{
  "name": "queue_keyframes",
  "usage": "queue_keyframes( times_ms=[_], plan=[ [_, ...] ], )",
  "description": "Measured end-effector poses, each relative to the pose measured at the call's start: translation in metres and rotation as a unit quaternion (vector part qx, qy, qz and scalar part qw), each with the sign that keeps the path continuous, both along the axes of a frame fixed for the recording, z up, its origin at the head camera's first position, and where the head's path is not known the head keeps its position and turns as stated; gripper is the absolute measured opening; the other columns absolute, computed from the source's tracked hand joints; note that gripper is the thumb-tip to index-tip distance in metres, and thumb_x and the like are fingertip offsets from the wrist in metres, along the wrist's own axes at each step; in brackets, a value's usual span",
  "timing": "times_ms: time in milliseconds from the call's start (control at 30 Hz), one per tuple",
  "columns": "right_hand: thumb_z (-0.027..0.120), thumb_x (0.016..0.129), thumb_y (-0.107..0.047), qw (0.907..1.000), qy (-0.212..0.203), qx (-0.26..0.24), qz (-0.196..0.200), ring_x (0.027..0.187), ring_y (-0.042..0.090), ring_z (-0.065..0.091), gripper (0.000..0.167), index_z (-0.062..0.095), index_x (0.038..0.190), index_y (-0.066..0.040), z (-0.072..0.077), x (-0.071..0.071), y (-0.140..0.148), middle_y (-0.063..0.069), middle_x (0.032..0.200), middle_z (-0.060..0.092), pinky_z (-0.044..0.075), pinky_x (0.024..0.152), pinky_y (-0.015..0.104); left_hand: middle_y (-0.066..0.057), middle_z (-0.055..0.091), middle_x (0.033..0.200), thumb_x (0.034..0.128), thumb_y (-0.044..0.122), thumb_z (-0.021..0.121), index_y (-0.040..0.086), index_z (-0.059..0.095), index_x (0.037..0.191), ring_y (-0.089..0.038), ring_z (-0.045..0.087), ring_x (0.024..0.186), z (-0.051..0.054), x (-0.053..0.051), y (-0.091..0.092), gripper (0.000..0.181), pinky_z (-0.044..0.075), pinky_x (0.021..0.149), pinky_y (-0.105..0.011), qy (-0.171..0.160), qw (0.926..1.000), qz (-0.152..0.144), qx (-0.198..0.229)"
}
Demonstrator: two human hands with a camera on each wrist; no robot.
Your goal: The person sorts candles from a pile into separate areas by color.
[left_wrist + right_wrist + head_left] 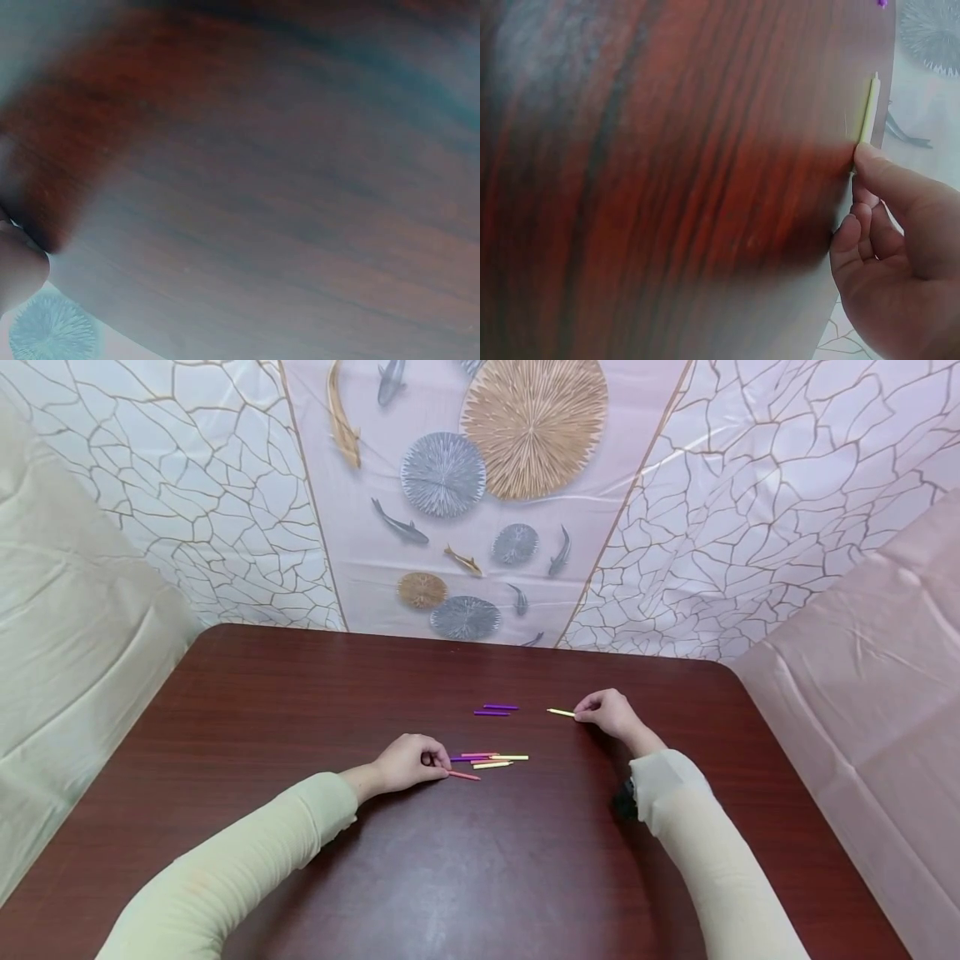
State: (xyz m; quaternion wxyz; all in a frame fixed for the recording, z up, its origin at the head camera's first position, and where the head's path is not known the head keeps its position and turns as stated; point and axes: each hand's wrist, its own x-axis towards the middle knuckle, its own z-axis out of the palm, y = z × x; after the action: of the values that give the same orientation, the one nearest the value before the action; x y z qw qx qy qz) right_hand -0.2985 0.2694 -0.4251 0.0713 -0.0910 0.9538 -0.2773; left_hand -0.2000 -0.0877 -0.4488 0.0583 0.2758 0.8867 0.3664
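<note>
In the head view my left hand pinches one end of a slim red stick, just in front of a small pile. The pile holds purple, red and yellow sticks; a yellow stick lies at its right. My right hand holds a slim yellow stick between thumb and fingertips, its narrow tip pointing left. Close up, the right wrist view shows the thumb over the end of this yellow stick. Only a fingertip of the left hand appears in the left wrist view; its stick is hidden there.
Two purple sticks lie side by side behind the pile, left of the right hand. A dark red-brown wooden table carries everything. Behind it hangs a patterned cloth, with pale cloth at both sides.
</note>
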Motion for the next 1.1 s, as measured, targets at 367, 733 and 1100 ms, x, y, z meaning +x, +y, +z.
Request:
queue_keyframes(
  times_ms=[367, 733, 1100],
  plan=[
    [0.069, 0.084, -0.017, 0.9972, 0.043, -0.053, -0.029, 0.066, 0.012, 0.055, 0.018, 0.07, 0.092, -0.001, 0.005, 0.006, -0.003, 0.011, 0.081, 0.069, 0.044, 0.065, 0.025, 0.006, 0.064, 0.073, 0.0801, 0.016, 0.07, 0.014, 0.069, 0.078, 0.002, 0.049, 0.067, -0.001, 0.002, 0.001, 0.004, 0.042, 0.066, -0.015, -0.006, 1.0, -0.004, 0.0],
    [0.072, 0.081, -0.012, 0.9881, 0.035, -0.149, 0.017, 0.064, 0.004, 0.052, 0.018, 0.071, 0.093, 0.001, 0.019, 0.033, -0.045, 0.009, 0.08, 0.069, 0.043, 0.06, 0.018, 0.006, 0.064, 0.073, 0.0804, 0.016, 0.07, 0.014, 0.069, 0.078, 0.001, 0.051, 0.068, 0.001, 0.001, -0.001, 0.004, 0.042, 0.067, -0.016, -0.005, 1.0, -0.001, 0.003],
    [0.075, 0.077, -0.01, 0.9804, -0.039, -0.179, 0.072, 0.068, 0.004, 0.051, 0.023, 0.07, 0.095, 0.004, -0.003, 0.059, -0.061, 0.005, 0.076, 0.064, 0.042, 0.063, 0.016, 0.006, 0.064, 0.073, 0.0811, 0.017, 0.07, 0.013, 0.069, 0.078, 0.001, 0.05, 0.068, 0.002, 0.002, 0.0, 0.005, 0.042, 0.067, -0.016, -0.006, 1.0, -0.002, 0.002]
  ],
)
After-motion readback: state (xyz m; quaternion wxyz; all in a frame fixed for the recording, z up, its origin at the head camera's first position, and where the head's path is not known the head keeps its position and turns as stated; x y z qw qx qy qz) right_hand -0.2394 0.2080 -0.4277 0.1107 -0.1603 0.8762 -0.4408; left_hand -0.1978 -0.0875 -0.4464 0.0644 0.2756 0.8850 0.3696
